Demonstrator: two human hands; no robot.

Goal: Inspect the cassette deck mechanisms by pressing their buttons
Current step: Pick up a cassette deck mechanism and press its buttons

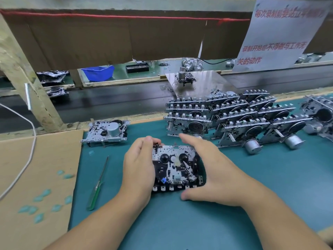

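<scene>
A cassette deck mechanism (177,167) lies on the teal mat, its two black reel hubs up and its row of white buttons toward me. My left hand (139,168) grips its left side, fingers curled over the far edge. My right hand (210,168) spans its right side, fingers stretched along the far edge and the thumb low by the button row. Whether the right hand touches the deck is unclear.
Another mechanism (108,131) sits at the mat's far left. Several mechanisms (234,118) lean in rows at the far right. A green-handled screwdriver (97,186) lies left of my hands beside cardboard (36,168). A dark conveyor (108,103) runs beyond.
</scene>
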